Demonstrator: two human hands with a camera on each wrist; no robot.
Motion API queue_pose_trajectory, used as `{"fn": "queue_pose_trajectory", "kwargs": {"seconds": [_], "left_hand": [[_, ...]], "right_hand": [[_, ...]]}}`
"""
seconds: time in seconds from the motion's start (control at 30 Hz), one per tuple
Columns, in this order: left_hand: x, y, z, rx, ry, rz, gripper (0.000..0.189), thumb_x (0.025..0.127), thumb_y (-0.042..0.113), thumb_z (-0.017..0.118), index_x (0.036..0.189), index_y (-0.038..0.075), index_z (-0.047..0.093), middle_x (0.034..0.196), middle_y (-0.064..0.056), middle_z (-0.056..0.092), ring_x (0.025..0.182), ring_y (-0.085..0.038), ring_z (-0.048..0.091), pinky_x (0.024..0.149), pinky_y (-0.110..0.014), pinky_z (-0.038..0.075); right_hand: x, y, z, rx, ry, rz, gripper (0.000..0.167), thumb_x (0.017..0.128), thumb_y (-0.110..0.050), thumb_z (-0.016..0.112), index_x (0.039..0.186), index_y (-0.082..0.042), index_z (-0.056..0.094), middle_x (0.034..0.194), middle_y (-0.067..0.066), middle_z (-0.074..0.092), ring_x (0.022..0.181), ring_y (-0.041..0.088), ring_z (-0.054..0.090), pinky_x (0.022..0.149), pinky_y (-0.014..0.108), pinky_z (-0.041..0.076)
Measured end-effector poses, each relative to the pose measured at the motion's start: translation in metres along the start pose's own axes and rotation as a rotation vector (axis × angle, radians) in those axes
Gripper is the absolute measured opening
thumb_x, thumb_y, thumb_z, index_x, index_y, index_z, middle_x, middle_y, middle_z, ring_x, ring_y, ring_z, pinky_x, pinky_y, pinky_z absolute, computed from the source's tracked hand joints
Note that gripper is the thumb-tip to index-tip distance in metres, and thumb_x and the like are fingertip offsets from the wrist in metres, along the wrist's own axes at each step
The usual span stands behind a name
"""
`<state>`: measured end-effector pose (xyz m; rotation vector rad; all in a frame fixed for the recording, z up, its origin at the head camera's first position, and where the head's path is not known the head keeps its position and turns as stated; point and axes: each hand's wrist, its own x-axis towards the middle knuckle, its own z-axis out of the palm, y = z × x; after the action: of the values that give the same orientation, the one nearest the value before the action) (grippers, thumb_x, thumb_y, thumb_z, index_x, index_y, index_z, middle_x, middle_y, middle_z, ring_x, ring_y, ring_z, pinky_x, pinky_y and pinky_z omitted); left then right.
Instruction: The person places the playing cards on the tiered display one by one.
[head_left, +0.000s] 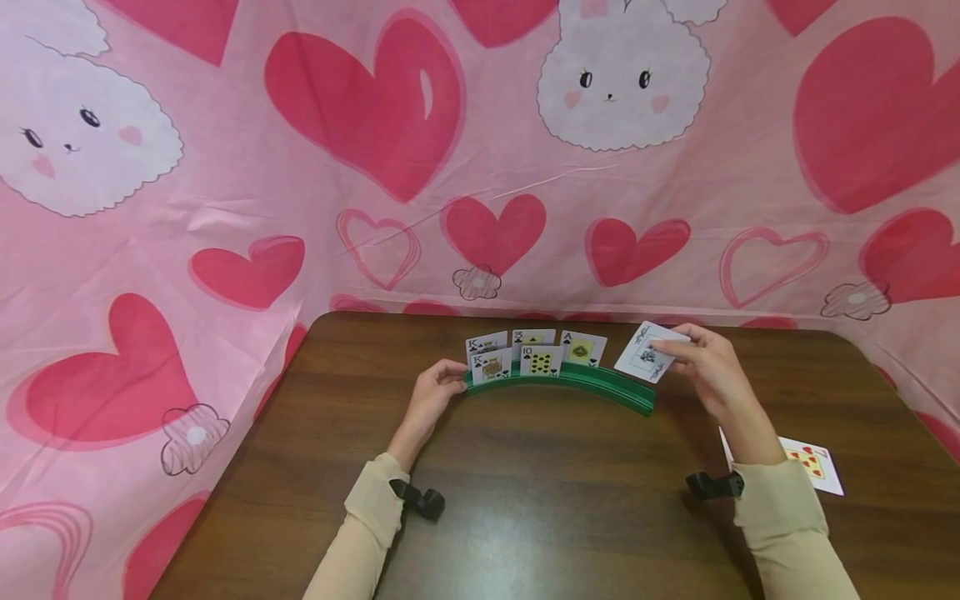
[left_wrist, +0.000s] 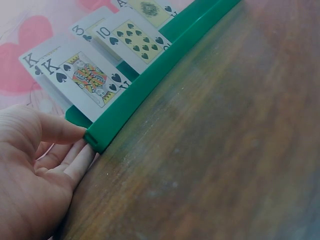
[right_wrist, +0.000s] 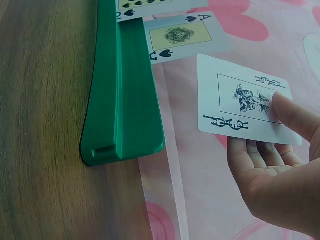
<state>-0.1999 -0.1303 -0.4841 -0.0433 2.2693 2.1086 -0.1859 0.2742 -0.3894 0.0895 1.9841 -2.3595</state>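
A curved green card holder stands on the table, and my left hand pinches its left end between thumb and fingers. In its front slot stand a king of spades and a ten of spades. Behind them are another king, a three and an ace of spades, the first two partly hidden. My right hand holds a black-and-white joker card, thumb on its face and fingers beneath. The joker is tilted, above and beyond the holder's right end, apart from it.
Face up on the brown wooden table, a card with red hearts and a seven lies at the right, partly covered by the right forearm. A pink cloth with hearts and rabbits hangs behind the table and along its left.
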Motion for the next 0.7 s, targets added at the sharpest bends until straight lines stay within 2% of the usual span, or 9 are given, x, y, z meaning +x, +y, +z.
{"fn": "queue_pose_trajectory", "kwargs": {"seconds": [0.1,0.33,0.5,0.7], "left_hand": [[0.001,0.0,0.0,0.001,0.003,0.002,0.022,0.092,-0.009,0.062,0.113,-0.008,0.068,0.118,-0.018,0.068,0.106,-0.023,0.066,0.086,-0.028,0.051],[0.001,0.0,0.0,0.003,0.006,0.008,0.022,0.092,-0.009,0.062,0.113,-0.008,0.068,0.118,-0.018,0.068,0.107,-0.025,0.066,0.087,-0.029,0.051],[0.0,0.0,0.0,0.002,0.0,0.011,0.021,0.093,-0.008,0.062,0.114,-0.008,0.068,0.119,-0.019,0.068,0.108,-0.025,0.065,0.089,-0.03,0.052],[0.002,-0.002,0.0,-0.009,0.001,0.011,0.022,0.091,-0.01,0.062,0.112,-0.008,0.068,0.116,-0.017,0.069,0.106,-0.023,0.066,0.085,-0.026,0.051]], "right_hand": [[0.001,0.0,0.002,0.008,-0.005,-0.002,0.003,0.095,-0.003,0.072,0.092,-0.003,0.071,0.094,-0.006,0.073,0.083,0.013,0.07,0.074,0.026,0.058],[0.002,0.001,0.005,-0.004,-0.01,0.002,0.015,0.098,-0.001,0.066,0.088,-0.009,0.073,0.094,-0.004,0.073,0.083,0.013,0.069,0.074,0.025,0.058],[0.002,0.001,0.008,-0.029,-0.014,0.01,0.02,0.098,-0.001,0.066,0.086,-0.014,0.076,0.094,-0.005,0.073,0.084,0.012,0.068,0.075,0.024,0.057],[0.001,0.0,0.011,-0.075,-0.012,0.03,0.019,0.098,-0.006,0.069,0.086,-0.019,0.076,0.095,-0.009,0.072,0.088,0.011,0.066,0.078,0.023,0.056]]}}
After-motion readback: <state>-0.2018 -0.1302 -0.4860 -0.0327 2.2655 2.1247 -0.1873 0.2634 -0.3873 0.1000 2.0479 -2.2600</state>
